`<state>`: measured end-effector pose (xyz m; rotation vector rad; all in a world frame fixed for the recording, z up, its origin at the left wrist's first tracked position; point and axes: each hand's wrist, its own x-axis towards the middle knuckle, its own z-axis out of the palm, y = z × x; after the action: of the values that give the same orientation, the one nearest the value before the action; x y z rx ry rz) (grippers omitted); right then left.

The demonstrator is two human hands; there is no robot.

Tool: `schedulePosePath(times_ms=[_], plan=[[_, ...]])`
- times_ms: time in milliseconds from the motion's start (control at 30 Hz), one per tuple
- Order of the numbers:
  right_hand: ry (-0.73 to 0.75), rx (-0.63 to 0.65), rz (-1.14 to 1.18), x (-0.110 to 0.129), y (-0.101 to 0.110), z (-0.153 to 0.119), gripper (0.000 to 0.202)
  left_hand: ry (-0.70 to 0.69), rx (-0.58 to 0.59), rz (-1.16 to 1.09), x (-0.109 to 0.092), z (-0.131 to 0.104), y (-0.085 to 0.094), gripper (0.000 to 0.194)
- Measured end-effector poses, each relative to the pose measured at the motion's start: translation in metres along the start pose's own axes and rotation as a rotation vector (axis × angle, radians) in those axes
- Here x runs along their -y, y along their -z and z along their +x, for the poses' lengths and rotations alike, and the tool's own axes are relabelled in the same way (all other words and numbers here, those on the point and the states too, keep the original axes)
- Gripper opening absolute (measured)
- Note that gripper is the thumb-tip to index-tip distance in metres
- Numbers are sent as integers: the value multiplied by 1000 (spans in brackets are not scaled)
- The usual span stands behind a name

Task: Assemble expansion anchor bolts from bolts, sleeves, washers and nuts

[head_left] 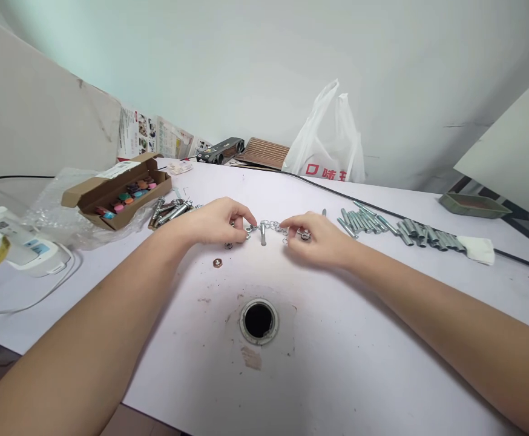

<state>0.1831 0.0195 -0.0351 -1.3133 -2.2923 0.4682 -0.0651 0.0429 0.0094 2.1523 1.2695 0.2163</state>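
Observation:
A small metal bolt or sleeve (263,234) stands upright on the white table between my two hands. Behind it lie several shiny ring washers (271,225). To its left is my left hand (221,221), index finger and thumb curved and apart, with small metal rings close at the fingertips. On the other side my right hand (314,237) reaches in, thumb and index finger also apart beside loose rings. A nut (218,263) lies on the table in front of my left hand. Other small metal parts are partly hidden beneath both hands.
Metal sleeves (367,219) lie in rows at right, near a green tray (473,204). Bolts (174,212) are heaped at left beside an open cardboard box (123,191). A round hole (259,322) pierces the table in front. A black cable (332,192) crosses behind.

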Motion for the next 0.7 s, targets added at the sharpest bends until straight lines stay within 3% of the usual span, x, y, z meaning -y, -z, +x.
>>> schedulePosePath(times_ms=[67,233,300,367,533,633,700], plan=[[18,34,21,11,-8,-1,40,17,-76,3,2,-4,6,40],[-71,18,69,26,-17,4,42,115,-462,86,13,-12,24,26],[-59,21,71,27,-19,8,33,114,-502,126,14,-9,22,23],[-15,22,72,26,-22,11,26,56,-451,111,9,-2,10,24],[76,5,101,16,-32,14,25,-200,-156,-63,-13,14,-30,38],[93,9,69,15,-29,13,26,-182,-123,-133,-19,16,-39,36],[104,64,21,15,-13,10,31,-102,-136,-154,-21,15,-39,33]])
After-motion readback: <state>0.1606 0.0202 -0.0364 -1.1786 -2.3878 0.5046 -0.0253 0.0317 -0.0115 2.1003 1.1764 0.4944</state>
